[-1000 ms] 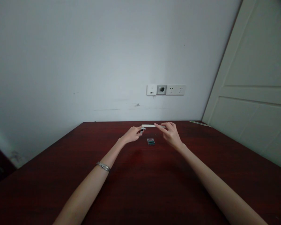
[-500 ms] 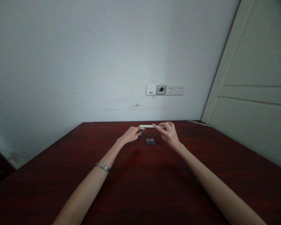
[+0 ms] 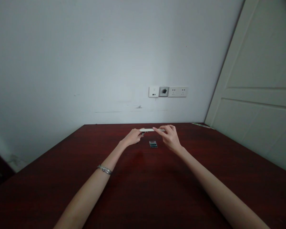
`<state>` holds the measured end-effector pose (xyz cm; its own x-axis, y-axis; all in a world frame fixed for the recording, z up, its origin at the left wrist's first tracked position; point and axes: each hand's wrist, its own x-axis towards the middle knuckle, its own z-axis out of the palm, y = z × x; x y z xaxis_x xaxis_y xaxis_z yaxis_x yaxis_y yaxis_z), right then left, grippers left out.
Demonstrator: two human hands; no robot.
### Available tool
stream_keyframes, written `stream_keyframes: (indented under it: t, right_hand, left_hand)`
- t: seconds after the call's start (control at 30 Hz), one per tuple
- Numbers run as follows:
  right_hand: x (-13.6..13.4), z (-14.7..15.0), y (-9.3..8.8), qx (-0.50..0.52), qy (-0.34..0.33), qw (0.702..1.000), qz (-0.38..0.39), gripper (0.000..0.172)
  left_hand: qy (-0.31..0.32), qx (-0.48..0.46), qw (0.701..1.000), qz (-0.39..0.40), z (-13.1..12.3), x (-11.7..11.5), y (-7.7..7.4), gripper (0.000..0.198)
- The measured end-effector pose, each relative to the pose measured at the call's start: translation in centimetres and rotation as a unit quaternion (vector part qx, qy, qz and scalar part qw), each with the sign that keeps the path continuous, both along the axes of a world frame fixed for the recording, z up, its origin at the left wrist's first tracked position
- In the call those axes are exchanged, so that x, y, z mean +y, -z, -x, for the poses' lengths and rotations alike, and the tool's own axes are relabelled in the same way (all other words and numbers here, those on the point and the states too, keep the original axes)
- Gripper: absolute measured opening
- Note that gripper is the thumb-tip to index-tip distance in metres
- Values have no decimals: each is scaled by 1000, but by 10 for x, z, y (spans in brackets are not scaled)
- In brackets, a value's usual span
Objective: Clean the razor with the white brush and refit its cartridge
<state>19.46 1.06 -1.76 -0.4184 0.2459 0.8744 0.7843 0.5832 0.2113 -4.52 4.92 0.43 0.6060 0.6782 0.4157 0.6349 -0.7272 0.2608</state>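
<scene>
A thin white flat object [image 3: 147,130], seen nearly edge-on, is held above the dark red table [image 3: 143,184]. My right hand [image 3: 171,137] pinches its right part, with the index finger along its near side. At its left end, my left hand [image 3: 132,137] is closed on a small dark and silvery object [image 3: 143,133], too small to name, just under the white one. A small clear case [image 3: 153,144] with something dark green in it lies on the table between and below my hands.
Behind the table, a white wall carries a row of sockets [image 3: 178,92]. A pale panelled door [image 3: 259,92] stands along the right side. A thin light strip [image 3: 203,125] lies at the table's back right edge.
My right hand and the white object have moved slightly left and a little down. The white object now covers more of the small object at my left hand.
</scene>
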Motion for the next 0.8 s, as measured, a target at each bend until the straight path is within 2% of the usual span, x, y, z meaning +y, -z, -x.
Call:
stream_keyframes:
  t: [0.27, 0.43, 0.53, 0.67, 0.8]
  right_hand:
    - [11, -24, 8, -13, -16, 1000, -15, 64]
    - [5, -10, 3, 23, -34, 999, -9, 63]
    - [4, -4, 4, 4, -34, 999, 0, 62]
    - [9, -17, 8, -26, -27, 999, 6, 62]
    - [11, -24, 7, -11, -34, 999, -5, 64]
  left_hand:
    - [-10, -6, 1000, -8, 7, -2, -5, 15]
    - [-9, 3, 1000, -9, 1, 0, -2, 18]
    - [-5, 4, 1000, -12, -3, -3, -5, 19]
    - [-3, 1, 1000, -16, 0, -7, -9, 23]
    - [-25, 9, 999, -24, 3, -7, -11, 21]
